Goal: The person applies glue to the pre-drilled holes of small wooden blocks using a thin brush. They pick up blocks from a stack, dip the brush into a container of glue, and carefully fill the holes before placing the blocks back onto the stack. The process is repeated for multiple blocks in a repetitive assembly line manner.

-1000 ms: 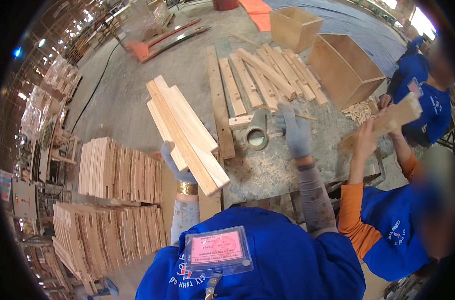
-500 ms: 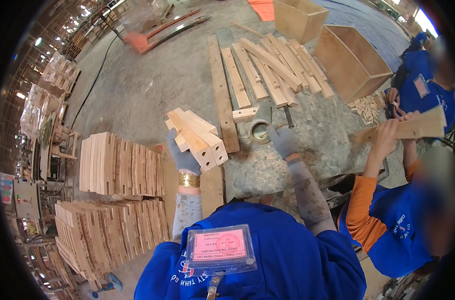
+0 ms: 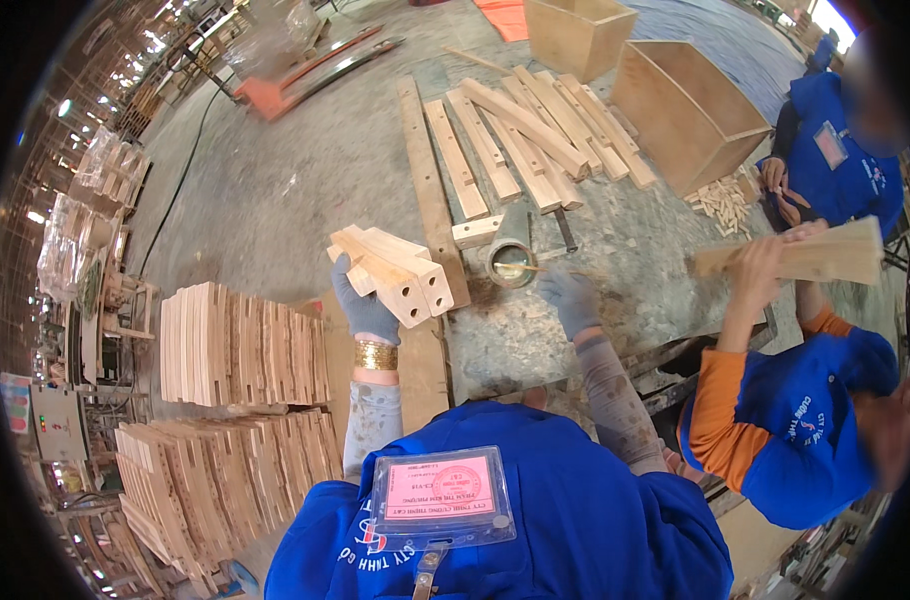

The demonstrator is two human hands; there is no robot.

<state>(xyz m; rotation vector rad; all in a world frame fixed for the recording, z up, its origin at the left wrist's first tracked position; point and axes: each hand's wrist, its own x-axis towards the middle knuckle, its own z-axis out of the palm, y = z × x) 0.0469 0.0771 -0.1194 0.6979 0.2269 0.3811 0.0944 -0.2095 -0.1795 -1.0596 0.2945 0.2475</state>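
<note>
At nine o'clock, stacks of wooden slats (image 3: 240,345) stand on edge, seemingly waiting their turn. My gloved left hand (image 3: 365,310) is clamped around a bundle of short wooden blocks (image 3: 395,268), drilled ends toward me, held just above the table edge. At centre, my right hand (image 3: 568,297) pinches a thin stick (image 3: 535,268) dipped in the small glue tin (image 3: 512,262). I'd judge the holes unglued. At three o'clock, a co-worker's hand (image 3: 760,262) grips a plank (image 3: 790,255).
</note>
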